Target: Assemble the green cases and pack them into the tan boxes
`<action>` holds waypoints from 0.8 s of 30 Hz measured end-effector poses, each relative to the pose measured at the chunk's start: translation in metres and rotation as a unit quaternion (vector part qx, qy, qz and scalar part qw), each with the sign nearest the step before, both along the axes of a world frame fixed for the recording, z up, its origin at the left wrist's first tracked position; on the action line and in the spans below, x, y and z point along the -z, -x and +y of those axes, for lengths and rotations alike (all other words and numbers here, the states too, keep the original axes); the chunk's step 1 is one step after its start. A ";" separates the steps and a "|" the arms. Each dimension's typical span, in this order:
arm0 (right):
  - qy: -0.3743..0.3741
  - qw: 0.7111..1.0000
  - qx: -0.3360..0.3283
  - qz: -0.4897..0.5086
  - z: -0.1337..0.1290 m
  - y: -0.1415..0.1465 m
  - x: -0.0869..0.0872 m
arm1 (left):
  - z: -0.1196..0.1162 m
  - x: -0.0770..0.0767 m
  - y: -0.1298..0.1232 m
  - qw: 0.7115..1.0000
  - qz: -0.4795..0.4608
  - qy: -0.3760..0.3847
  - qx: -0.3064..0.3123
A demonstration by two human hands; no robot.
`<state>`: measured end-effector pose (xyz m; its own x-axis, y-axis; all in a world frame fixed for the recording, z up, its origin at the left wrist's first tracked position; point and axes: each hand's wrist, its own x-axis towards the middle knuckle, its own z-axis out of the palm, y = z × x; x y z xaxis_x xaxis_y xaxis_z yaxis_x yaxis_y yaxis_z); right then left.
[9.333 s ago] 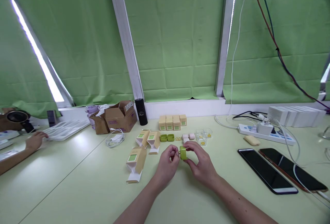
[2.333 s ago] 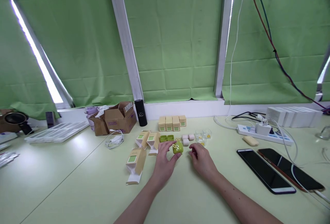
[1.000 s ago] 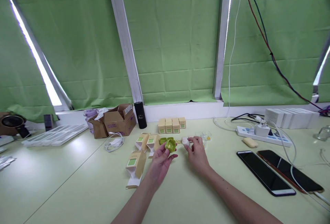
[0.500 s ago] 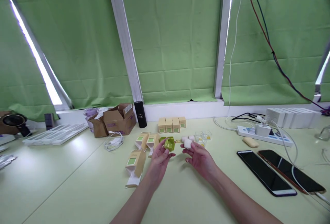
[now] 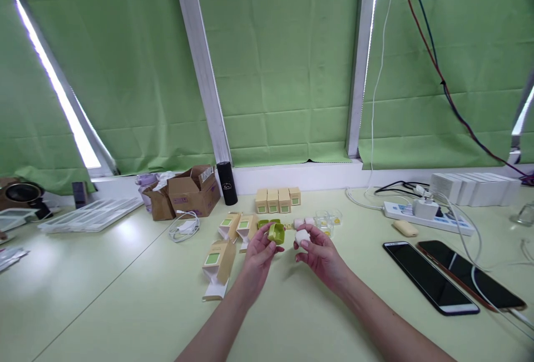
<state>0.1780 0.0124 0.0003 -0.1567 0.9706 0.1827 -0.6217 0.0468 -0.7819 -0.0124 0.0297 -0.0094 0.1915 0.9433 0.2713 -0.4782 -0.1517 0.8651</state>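
Left hand: the person's left hand [image 5: 255,261] has its thumb and fingers closed around a glossy green, square-sided, plastic-looking cup [image 5: 276,233], held above the table with its hollow side tilted toward the viewer. A light rim grip could let it swivel or slip if pushed.
Right hand: the right hand [image 5: 324,257] pinches a white, soft-cornered, block-like piece [image 5: 302,236] between thumb and fingers, just beside the cup but apart from it. Its smooth-looking sides could slide out if the pinch loosens.
Gap between cup and white piece: if the two meet at different angles, the piece could catch on the cup's rim; how closely they match in size, I cannot tell.
Pale blocks on the table: two pinkish-white blocks [image 5: 309,221] lie just behind the right hand, near clear, rounded plastic pieces with yellow centres [image 5: 327,223]; a low sweep of the knuckles could knock them.
Behind the left hand: more green square cups [image 5: 263,224] and open tan cardboard cartons [image 5: 220,260] sit near; a dropped cup could land among them.
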 end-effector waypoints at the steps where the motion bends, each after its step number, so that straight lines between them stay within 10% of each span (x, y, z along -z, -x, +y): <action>1: 0.000 1.000 0.007 -0.004 0.000 0.001 0.000 | 0.000 0.000 0.000 1.000 0.001 0.000 0.003; 24: -0.001 0.990 0.098 -0.100 0.012 0.001 0.007 | 0.008 0.009 -0.006 0.984 0.144 -0.090 -0.060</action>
<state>0.1768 0.0241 -0.0065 0.0008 0.9856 0.1690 -0.4329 0.1527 -0.8884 -0.0063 0.0376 -0.0181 0.1758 0.9052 0.3870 -0.1867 -0.3553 0.9159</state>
